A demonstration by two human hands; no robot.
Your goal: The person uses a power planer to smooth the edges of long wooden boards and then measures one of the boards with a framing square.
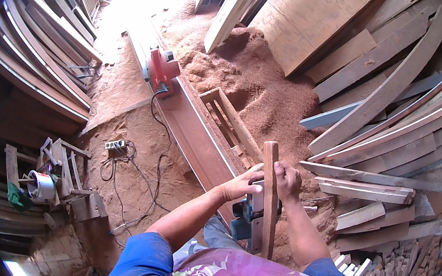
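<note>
The narrow wooden strip (270,198), stiff, light and rough-sawn, stands on edge over the blue electric planer (248,218); left hand (244,183) and right hand (287,180) each clamp a grip mid-length.

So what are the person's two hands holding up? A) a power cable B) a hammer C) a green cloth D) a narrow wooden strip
D: both the left hand and the right hand grip a narrow wooden strip that stands nearly upright over a blue power tool.
</note>
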